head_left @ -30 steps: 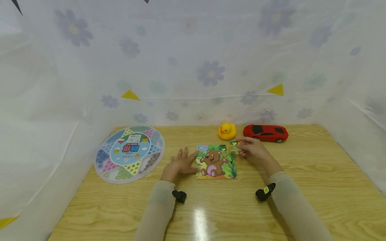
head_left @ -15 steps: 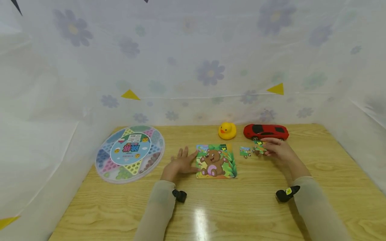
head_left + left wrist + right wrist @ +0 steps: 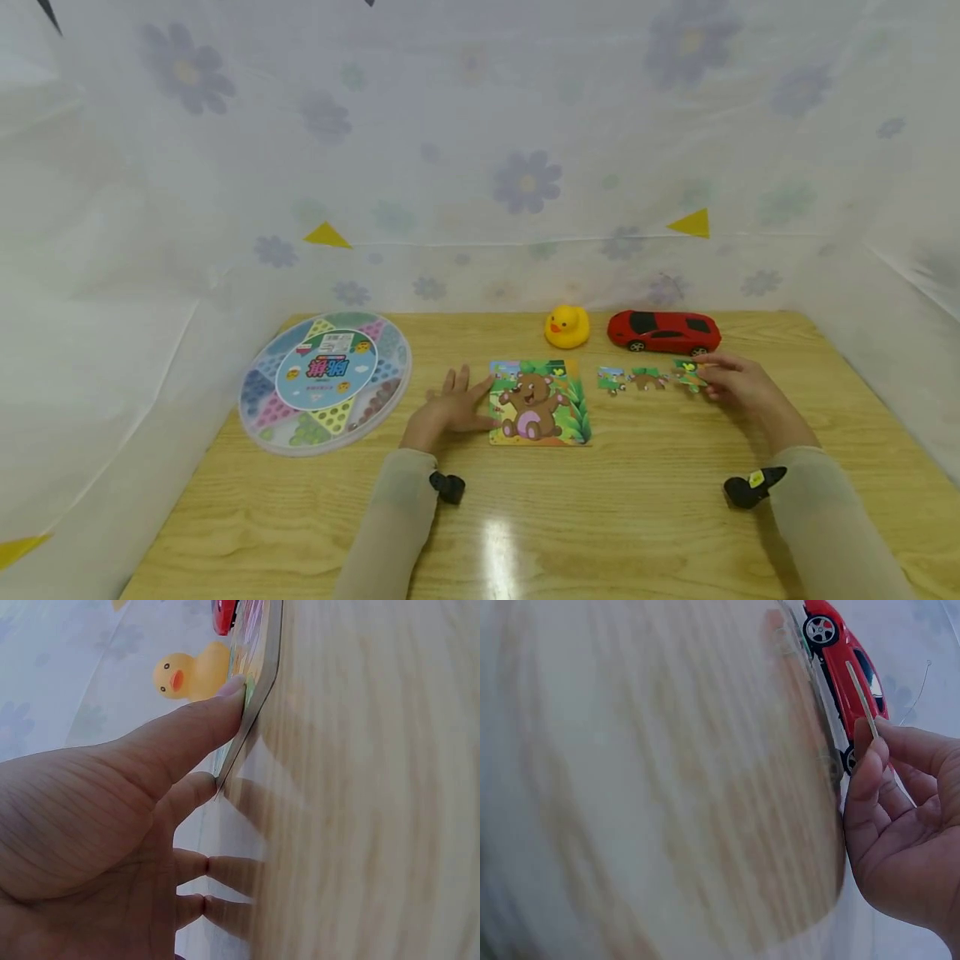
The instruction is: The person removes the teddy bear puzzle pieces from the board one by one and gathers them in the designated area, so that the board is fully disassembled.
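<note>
A puzzle board [image 3: 536, 408] with a brown bear picture lies flat mid-table. My left hand [image 3: 453, 408] rests at its left side, fingers spread, with the thumb [image 3: 202, 724] and a finger touching its edge in the left wrist view. To the right of the board, two loose puzzle pieces, one with blue sky [image 3: 611, 377] and one mostly brown [image 3: 648, 378], lie side by side. Just beyond them my right hand [image 3: 738, 390] pinches a third puzzle piece [image 3: 687, 372] between thumb and fingertips. That piece appears edge-on and raised off the table in the right wrist view.
A yellow rubber duck [image 3: 567, 327] stands behind the board. Beside it is a red toy car [image 3: 663, 332], close behind my right hand. A round Chinese checkers set [image 3: 325, 385] lies at the left. A flowered white curtain [image 3: 480, 167] closes off the back of the wooden table [image 3: 600, 517].
My right hand has moved right, away from the board, carrying puzzle pieces. Two pieces now lie on the table there, released one after the other. My left hand has stayed put.
</note>
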Demonstrator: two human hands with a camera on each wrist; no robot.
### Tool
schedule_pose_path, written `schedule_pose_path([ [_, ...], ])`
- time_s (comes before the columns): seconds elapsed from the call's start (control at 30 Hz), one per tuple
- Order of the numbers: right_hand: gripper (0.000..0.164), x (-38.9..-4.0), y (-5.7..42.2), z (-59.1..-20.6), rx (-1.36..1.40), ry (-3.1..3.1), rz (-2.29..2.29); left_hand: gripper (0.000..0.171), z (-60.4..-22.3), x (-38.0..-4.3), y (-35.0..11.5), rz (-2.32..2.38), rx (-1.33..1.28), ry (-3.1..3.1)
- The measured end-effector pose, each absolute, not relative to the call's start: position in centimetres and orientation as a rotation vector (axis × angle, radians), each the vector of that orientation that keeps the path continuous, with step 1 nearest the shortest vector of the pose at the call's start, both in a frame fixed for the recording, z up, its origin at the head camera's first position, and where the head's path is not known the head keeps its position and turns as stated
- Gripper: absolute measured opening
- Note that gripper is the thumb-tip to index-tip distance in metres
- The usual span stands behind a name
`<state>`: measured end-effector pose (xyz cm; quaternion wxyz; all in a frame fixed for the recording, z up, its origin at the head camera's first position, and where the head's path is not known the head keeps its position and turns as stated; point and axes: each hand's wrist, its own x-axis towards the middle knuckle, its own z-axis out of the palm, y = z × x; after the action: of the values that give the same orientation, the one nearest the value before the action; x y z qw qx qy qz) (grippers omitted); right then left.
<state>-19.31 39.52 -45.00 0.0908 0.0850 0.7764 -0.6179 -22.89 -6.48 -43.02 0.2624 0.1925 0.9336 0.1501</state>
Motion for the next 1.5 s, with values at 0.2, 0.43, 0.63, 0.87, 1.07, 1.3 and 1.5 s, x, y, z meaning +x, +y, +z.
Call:
schedule_pose_path([
  [0.2, 0.022, -19.4, 39.8, -45.7, 0.297, 2.336, -1.813, 0.081, -43.0, -22.8, -6.4, 0.409, 0.509, 2.524],
  [0.43, 0.019, -19.6, 39.5, -45.9, 0.324, 2.461, -1.695, 0.081, -43.1, -22.9, -6.4, 0.413, 0.507, 2.523],
  [0.63, 0.047, -19.7, 38.9, -45.6, 0.341, 2.517, -1.613, 0.081, -42.9, -22.9, -6.4, 0.413, 0.512, 2.526],
  [0.87, 0.027, -19.4, 39.0, -45.3, 0.327, 2.245, -1.976, 0.08, -42.9, -22.8, -6.5, 0.41, 0.51, 2.527],
  [1.07, 0.023, -19.0, 39.1, -44.9, 0.19, 2.025, -2.181, 0.08, -42.9, -22.8, -6.4, 0.416, 0.517, 2.525],
  [1.3, 0.026, -19.0, 37.8, -44.0, 0.051, 2.071, -2.128, 0.081, -42.9, -22.8, -6.3, 0.403, 0.515, 2.52],
  [1.5, 0.023, -19.2, 35.7, -43.5, -0.031, 2.04, -2.127, 0.08, -42.9, -22.9, -6.3, 0.386, 0.514, 2.517],
])
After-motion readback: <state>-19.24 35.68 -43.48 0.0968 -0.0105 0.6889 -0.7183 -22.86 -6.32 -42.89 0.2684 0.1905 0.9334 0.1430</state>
